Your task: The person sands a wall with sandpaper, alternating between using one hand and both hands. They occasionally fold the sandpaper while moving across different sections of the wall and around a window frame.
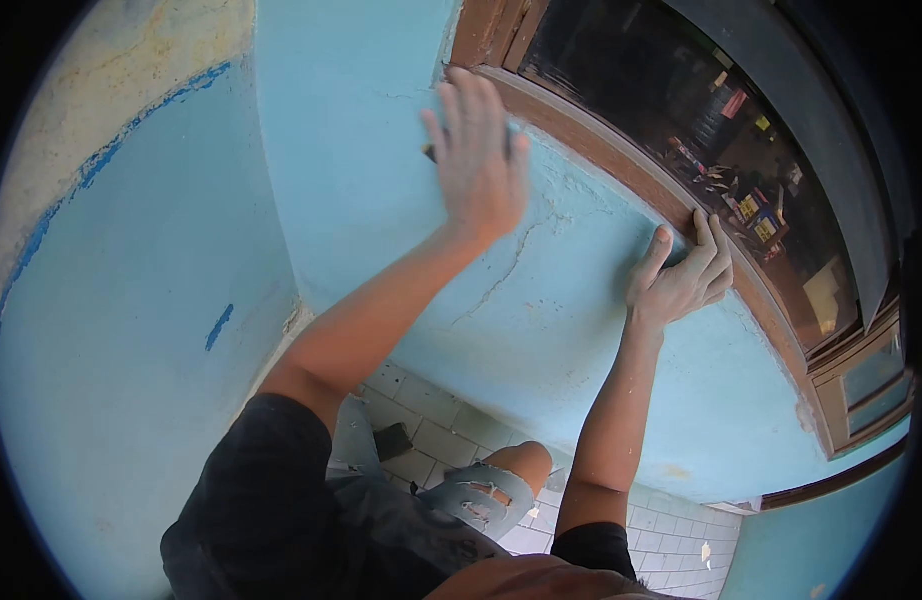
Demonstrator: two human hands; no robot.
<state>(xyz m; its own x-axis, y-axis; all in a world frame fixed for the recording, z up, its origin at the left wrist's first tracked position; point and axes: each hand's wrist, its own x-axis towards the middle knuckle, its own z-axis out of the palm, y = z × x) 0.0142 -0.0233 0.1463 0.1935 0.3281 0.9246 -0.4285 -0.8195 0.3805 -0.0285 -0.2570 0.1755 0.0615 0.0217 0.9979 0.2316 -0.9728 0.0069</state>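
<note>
My left hand lies flat against the light blue wall, just below the corner of the brown window frame. Motion blurs its fingers. A dark flat pad is pressed under that palm, its edges peeking out at the sides; most of it is hidden. Farther right, my right hand rests with its fingertips on the lower edge of the frame, thumb apart from the fingers and nothing seen in it. The fingers of both hands look dusty.
Cracks and rough plaster run down the wall between my arms. Behind the window glass are various small items. A side wall with blue paint marks meets this wall at the left. Floor tiles lie below, beside my bent knee.
</note>
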